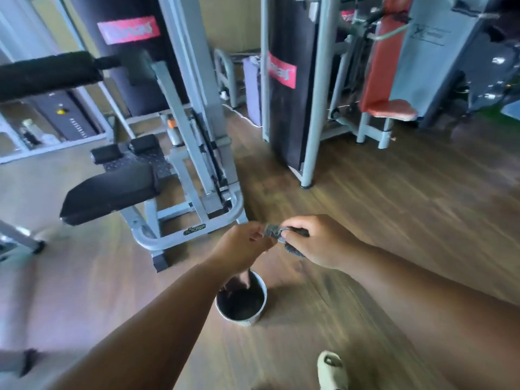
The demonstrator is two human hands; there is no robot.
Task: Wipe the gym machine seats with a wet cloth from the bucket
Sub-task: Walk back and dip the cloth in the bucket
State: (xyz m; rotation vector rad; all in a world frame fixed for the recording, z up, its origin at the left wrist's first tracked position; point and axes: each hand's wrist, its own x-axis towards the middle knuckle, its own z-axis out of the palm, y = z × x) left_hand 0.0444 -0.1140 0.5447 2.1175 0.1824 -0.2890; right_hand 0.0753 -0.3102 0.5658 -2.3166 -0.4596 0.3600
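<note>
Cloth (277, 233) is the thing to watch here. It is small, dark grey and bunched up, and it sits between the person's two hands, up in the air right over the bucket (260, 312). The left hand (242, 247) pinches the left end with its fingertips. The right hand (315, 240) has its fingers curled round the other end, so both hands have a grip on it. A bit of the cloth hangs down under the right hand.

The cloth is likely held over the bucket so that any drips fall back in and not on the wood floor (394, 206). With one hand on each end, the person looks ready to squeeze or twist the water out, though that is only a guess.

The bucket stands on the floor, near the person's feet. The inside looks dark, and it is hard to tell if that is water or more cloth. The left arm covers part of its rim.

A black seat (109, 192) on a grey machine waits to the left, a little farther off. A red seat (389, 109) stands far away on the right. Neither looks wet yet, but the picture is blurry. A pale sandal (330, 367) shows at the near edge, partly cut off. Most of the cloth is hidden inside the fingers.
</note>
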